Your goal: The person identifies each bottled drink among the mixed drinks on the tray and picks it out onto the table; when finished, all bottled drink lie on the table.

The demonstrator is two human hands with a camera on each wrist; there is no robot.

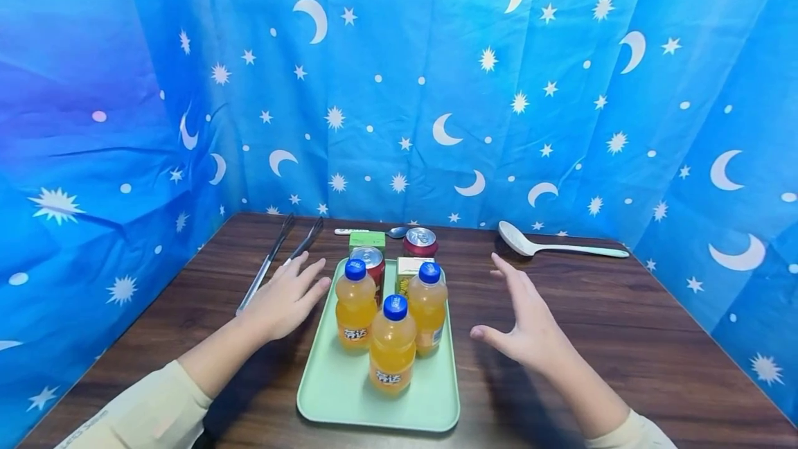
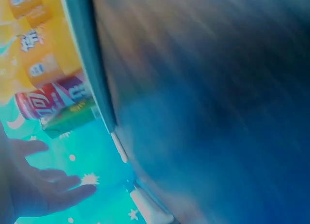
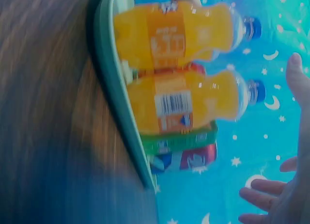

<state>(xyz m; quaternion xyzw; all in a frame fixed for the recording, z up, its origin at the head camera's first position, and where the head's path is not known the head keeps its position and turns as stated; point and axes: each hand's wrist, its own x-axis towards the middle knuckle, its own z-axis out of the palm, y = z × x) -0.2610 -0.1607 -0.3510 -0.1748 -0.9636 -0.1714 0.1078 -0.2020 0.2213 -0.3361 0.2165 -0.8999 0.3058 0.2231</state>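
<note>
A light green tray (image 1: 349, 404) bears three orange soda bottles with blue caps; the front bottle (image 1: 393, 348) stands ahead of the left bottle (image 1: 355, 303) and the right bottle (image 1: 427, 307). Behind them are two red soda cans, one can (image 1: 376, 270) on the left and another can (image 1: 420, 242) on the right, plus a green drink carton (image 1: 368, 240) and a yellow-green carton (image 1: 408, 267). My left hand (image 1: 283, 300) hovers left of the tray, fingers spread, holding nothing. To the tray's right, my right hand (image 1: 530, 321) is also spread and holds nothing.
Metal tongs (image 1: 268, 265) lie behind the left hand. A spoon (image 1: 397, 232) rests at the table's back, and a pale ladle (image 1: 524, 244) lies at the back right. Blue star-patterned cloth (image 1: 399, 89) hangs around the wooden table (image 1: 561, 393).
</note>
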